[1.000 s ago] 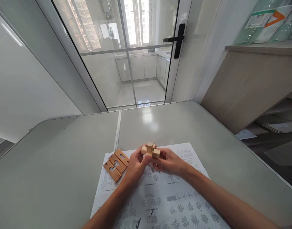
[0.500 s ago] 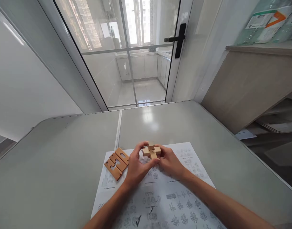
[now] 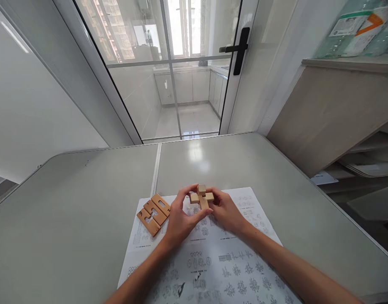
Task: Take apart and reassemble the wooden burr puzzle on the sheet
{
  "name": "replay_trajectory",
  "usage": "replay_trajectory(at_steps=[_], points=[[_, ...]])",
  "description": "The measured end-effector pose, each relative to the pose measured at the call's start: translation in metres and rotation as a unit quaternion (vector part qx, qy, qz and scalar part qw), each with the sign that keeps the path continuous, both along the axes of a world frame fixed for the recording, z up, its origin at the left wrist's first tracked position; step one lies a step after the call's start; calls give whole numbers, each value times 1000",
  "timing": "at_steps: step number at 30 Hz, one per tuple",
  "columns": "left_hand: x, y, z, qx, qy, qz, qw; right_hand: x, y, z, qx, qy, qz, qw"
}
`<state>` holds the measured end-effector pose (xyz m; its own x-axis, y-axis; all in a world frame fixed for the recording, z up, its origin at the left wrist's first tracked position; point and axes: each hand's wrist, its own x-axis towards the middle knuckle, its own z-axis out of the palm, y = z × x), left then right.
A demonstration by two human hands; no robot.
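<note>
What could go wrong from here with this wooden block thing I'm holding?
The block puzzle is held between the left hand and right hand, so a loosened grip might drop it onto the printed sheet.
The flat wooden pieces lie close beside the left hand, which could bump them out of line.

Beyond the far edge of the grey desk (image 3: 86,211) stands a glazed door (image 3: 173,84) with a black handle (image 3: 240,51). Pale cabinets (image 3: 183,86) and a bright window (image 3: 191,27) show through its glass. Past the desk's far right corner, clear plastic bottles (image 3: 355,31) rest on a wooden shelf unit (image 3: 329,109); a white panel (image 3: 38,97) flanks the far left corner.
</note>
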<state>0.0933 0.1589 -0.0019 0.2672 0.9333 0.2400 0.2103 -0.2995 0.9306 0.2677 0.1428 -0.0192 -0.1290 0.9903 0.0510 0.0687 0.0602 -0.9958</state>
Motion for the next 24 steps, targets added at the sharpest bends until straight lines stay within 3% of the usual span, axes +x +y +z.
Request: replay_trajectory(at_steps=[4,13,24], points=[[0,2,-1,-11,-17,-3,1000,0,0,2,8,37,7,999],[-3,3,-2,-34,-23,-8,999,2,-1,3,12,18,16,1000],[-6,7,-5,-63,-46,12,997,-2,-1,8,-32,34,44,998]])
